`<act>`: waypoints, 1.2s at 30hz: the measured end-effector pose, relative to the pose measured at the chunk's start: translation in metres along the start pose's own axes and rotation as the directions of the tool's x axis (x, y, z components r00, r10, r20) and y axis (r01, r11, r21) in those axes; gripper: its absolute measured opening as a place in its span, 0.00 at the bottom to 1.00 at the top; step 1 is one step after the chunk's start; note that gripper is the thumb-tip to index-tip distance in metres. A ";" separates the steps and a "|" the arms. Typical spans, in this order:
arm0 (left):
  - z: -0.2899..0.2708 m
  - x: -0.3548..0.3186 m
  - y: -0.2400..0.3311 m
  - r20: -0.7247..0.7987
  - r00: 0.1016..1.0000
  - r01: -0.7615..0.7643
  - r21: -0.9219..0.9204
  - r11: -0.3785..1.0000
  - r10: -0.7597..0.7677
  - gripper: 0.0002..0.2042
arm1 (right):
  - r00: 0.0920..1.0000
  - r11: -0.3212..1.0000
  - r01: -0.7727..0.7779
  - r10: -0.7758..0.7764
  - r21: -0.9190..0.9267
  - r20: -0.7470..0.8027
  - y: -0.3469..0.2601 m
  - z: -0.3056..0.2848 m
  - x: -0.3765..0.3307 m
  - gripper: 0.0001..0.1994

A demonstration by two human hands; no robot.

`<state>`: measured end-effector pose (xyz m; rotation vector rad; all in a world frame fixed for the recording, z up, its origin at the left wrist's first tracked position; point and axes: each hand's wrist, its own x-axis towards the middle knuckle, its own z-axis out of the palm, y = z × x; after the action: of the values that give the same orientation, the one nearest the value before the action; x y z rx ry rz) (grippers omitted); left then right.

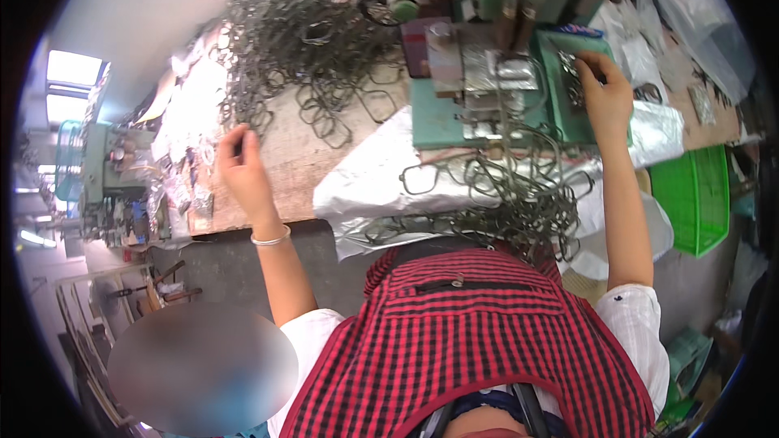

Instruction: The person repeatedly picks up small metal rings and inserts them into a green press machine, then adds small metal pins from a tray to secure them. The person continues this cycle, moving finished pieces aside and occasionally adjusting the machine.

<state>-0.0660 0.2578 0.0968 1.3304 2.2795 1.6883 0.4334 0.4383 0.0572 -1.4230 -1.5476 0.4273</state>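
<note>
left hand (245, 178) loosely curled above the table (280, 174), near heaped dark metal loops (296, 36), right hand (608, 101) at small metal pieces (574, 85) in a green tray (553, 65), both grips unclear

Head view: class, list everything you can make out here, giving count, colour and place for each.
Workbench: one, tan, across the middle
Silver sheet: one, shiny, along the bench's near edge
Large heap of wire loops: one, dark grey, top left of centre
Smaller heap of wire loops: one, dark grey, over the silver sheet
Bench machine: one, green and metallic, top centre
Tray: one, green, machine's right
Small metal parts: uncountable, silvery, in the tray
Basket: one, bright green, right
Second machine: one, pale green, far left
Bangle: one, silvery, left wrist
Apron: one, red-black check, bottom centre
Left hand: one, bare, near the large heap
Right hand: one, bare, fingertips at the small metal parts
</note>
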 end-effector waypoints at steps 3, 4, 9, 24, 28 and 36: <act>0.018 -0.005 -0.015 0.310 0.925 -0.274 0.154 0.949 0.217 0.07 | 0.996 0.991 -0.081 0.076 0.107 0.048 -0.001 0.017 0.003 0.09; 0.030 -0.004 -0.012 0.417 0.847 -0.446 0.222 0.867 0.329 0.08 | 0.993 0.990 -0.109 0.105 0.090 0.052 -0.004 0.019 0.003 0.09; 0.081 -0.012 -0.052 0.554 0.775 -0.520 0.288 0.804 0.303 0.10 | 0.996 0.990 0.083 -0.084 -0.117 -0.005 -0.007 -0.004 -0.016 0.08; 0.115 -0.023 0.033 0.209 0.971 0.005 -0.515 0.857 0.120 0.06 | 0.971 0.814 -0.101 -0.045 0.572 0.235 -0.110 0.018 -0.004 0.16; 0.124 -0.039 0.040 0.250 0.965 0.075 -0.562 0.823 0.082 0.02 | 0.984 0.863 -0.076 -0.017 0.499 0.178 -0.121 0.021 -0.013 0.21; 0.118 -0.011 0.192 0.004 0.843 -0.336 -0.778 0.531 0.538 0.08 | 0.956 0.531 -0.263 0.034 0.805 0.290 -0.130 0.033 -0.018 0.25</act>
<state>0.1132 0.3539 0.1933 1.7861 0.8704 2.0794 0.3296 0.3993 0.1354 -0.7198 -1.0973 1.3086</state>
